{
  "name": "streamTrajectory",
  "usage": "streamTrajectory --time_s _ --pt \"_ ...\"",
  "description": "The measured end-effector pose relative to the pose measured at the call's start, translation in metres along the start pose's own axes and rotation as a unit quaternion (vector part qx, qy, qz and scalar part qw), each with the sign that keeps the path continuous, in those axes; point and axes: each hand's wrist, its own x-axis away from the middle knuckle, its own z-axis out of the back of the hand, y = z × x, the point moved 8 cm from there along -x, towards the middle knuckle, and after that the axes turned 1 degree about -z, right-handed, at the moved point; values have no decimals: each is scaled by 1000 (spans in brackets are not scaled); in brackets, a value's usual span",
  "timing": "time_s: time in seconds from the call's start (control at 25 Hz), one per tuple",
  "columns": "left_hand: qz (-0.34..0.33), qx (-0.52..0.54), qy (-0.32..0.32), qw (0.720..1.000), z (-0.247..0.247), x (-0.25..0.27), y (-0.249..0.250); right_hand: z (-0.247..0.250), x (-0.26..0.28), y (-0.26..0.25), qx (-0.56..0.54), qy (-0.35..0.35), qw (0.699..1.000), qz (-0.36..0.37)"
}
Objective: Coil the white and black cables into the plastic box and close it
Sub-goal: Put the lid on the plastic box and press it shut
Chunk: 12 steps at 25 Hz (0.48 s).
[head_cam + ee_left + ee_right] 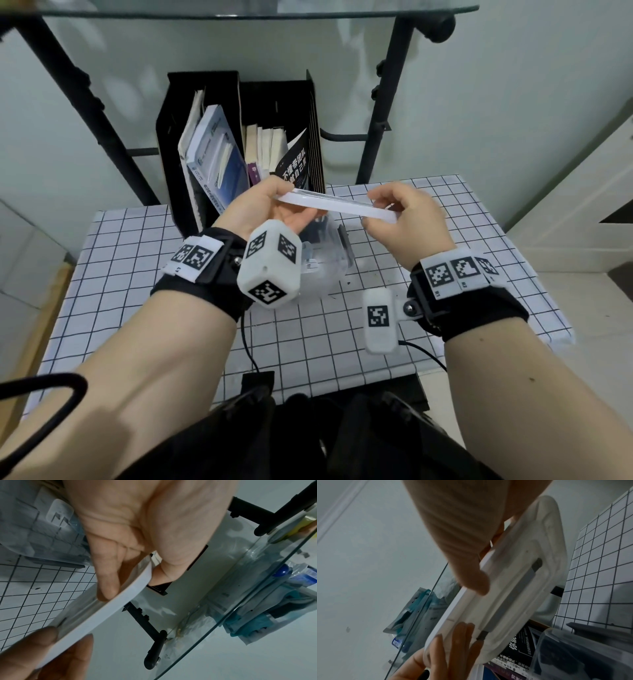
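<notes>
A white plastic lid (pixel 335 205) is held edge-on in the air between both hands. My left hand (pixel 284 202) pinches its left end with thumb and fingers (pixel 106 582). At the other end, my right hand (pixel 383 205) grips the lid, thumb (pixel 471 580) on its rim. In the right wrist view the lid's (pixel 513 588) underside shows a grey bar. The clear plastic box (pixel 322 263) stands open on the table just below the lid, partly hidden by the left wrist. Dark cable shapes lie inside the box (pixel 573 655). I cannot make out the white cable.
The table has a white cloth with a black grid (pixel 171 274). A black file holder with books (pixel 239 137) stands right behind the box. Overhead runs a glass shelf (pixel 239 8) on a black metal frame (pixel 387 102). A thin black wire (pixel 248 349) hangs near the front edge.
</notes>
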Motion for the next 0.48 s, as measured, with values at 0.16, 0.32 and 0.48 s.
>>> streamTrajectory --time_s 0.16,0.32,0.48 --pt "-1 42 -19 999 0 7 1 8 3 3 -57 43 997 -22" --pt "11 22 -8 1000 14 13 -1 23 -5 25 -59 112 987 -102" --pt "4 18 0 1000 32 18 2 10 -3 47 -84 69 970 -218"
